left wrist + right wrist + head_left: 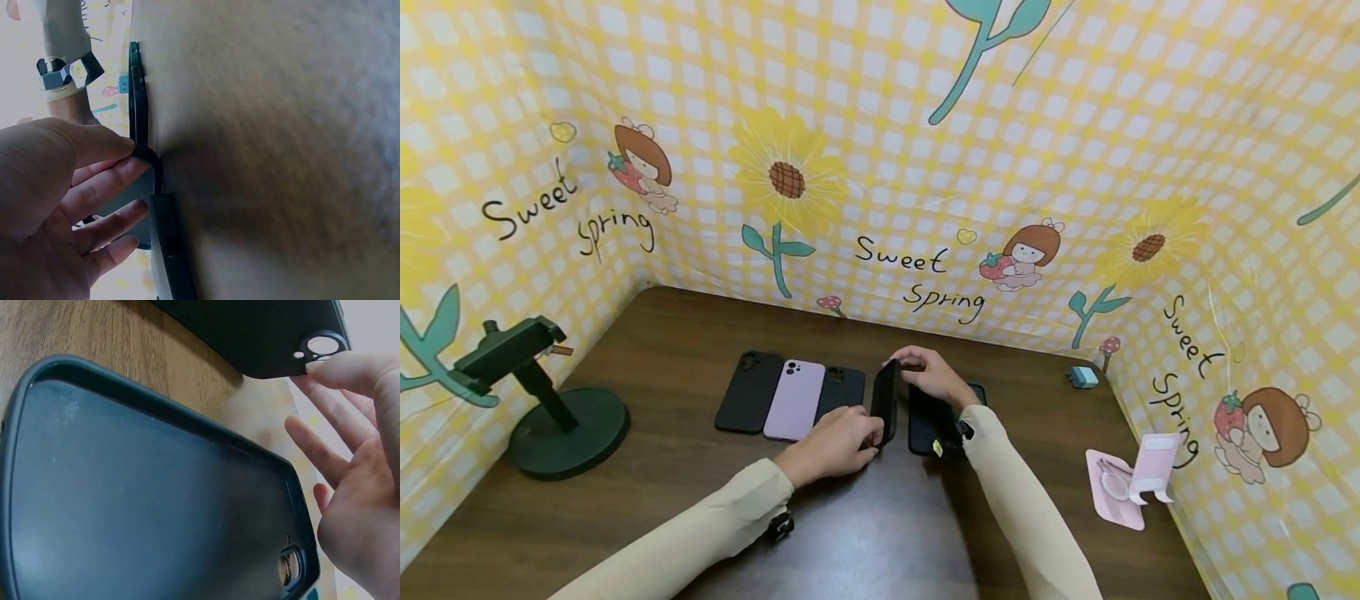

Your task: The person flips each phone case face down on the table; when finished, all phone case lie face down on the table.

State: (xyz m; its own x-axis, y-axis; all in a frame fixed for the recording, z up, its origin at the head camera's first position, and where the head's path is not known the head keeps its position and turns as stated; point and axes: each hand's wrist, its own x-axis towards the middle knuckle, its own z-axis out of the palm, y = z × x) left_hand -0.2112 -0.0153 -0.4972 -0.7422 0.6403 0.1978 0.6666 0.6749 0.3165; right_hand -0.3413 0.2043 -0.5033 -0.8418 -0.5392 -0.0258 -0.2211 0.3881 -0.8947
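**Both hands on one black phone case, stood up on its edge**

Going left to right: the left hand (835,442) comes in low from the near side, sleeve flat along the tabletop (880,533), fingers curled against the near end of the upright black case (885,402). The left wrist view shows the fingertips (125,181) pressed to the case's edge, so that grip is pinching it. The right hand (934,372) reaches over from the other side, wrist bent, fingertips resting on the far top corner of the same case. From its wrist cam the fingers (325,450) look spread and fairly straight, touching near the camera cutout rather than wrapping around.

Case count: five that I can see. A row of three lying flat to the left, black (749,392), lilac (795,399), black (841,392), then the one held on edge, then another black case (931,423) lying open side up under the right forearm.

One dark green phone stand (542,400) at far left, one pink stand (1131,479) at right, one small blue charger (1082,377) by the back wall.

Dark wood tabletop, boxed in by yellow gingham "Sweet Spring" backdrop (925,167) with sunflowers.
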